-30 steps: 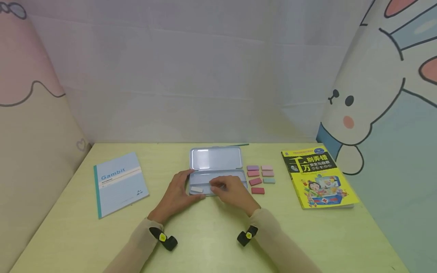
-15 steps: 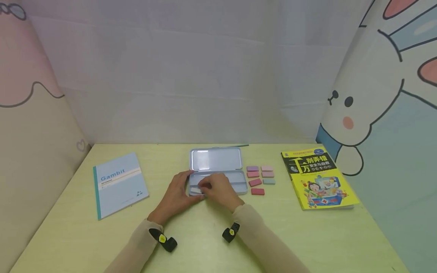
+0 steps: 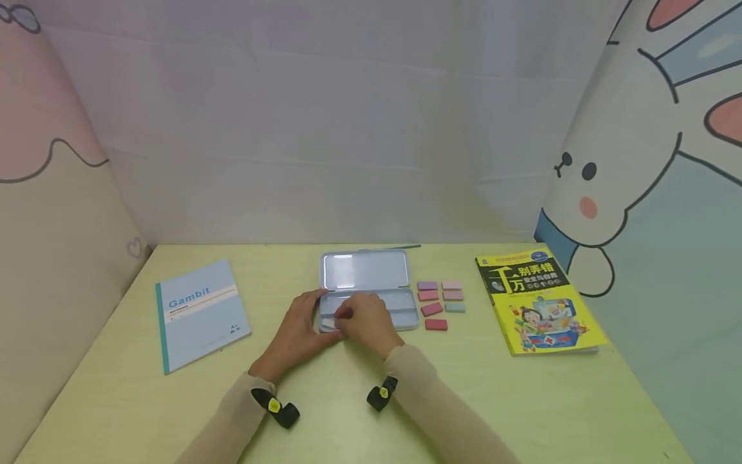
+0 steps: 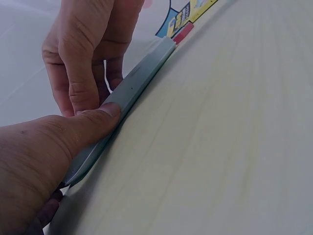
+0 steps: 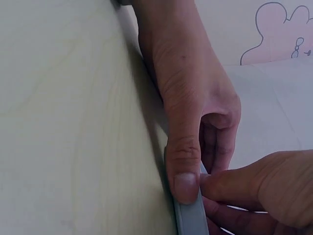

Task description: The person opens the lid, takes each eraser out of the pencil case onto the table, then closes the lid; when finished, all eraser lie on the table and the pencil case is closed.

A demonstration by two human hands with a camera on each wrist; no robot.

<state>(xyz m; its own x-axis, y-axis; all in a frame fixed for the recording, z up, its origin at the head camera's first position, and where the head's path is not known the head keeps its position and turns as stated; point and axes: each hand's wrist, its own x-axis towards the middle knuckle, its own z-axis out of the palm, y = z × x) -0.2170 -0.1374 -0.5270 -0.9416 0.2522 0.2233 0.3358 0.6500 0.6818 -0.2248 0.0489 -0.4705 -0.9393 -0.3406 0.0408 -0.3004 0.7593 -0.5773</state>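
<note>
An open pale-blue tin case (image 3: 402,320) lies on the table, its lid (image 3: 377,269) tilted back on the far side. My left hand (image 3: 297,328) grips the case's left end. Its thumb (image 4: 105,115) presses the front wall and its fingers reach round to the back. My right hand (image 3: 368,321) is bent down into the front left compartment, thumb and fingers pinching at a small white block (image 3: 328,323). In the right wrist view the right hand's thumb (image 5: 230,188) is close beside the left thumb (image 5: 186,186) at the rim; the fingertips are hidden inside.
Several small pink, purple and teal blocks (image 3: 436,325) lie right of the case. A thin dark stick (image 3: 406,246) lies behind the lid. A blue notebook (image 3: 203,316) is at left, a yellow book (image 3: 542,309) at right. A white curtain (image 3: 348,161) hangs behind.
My right hand has moved left along the tin case, from its middle to the white block at the left end. The left hand keeps its grip.
</note>
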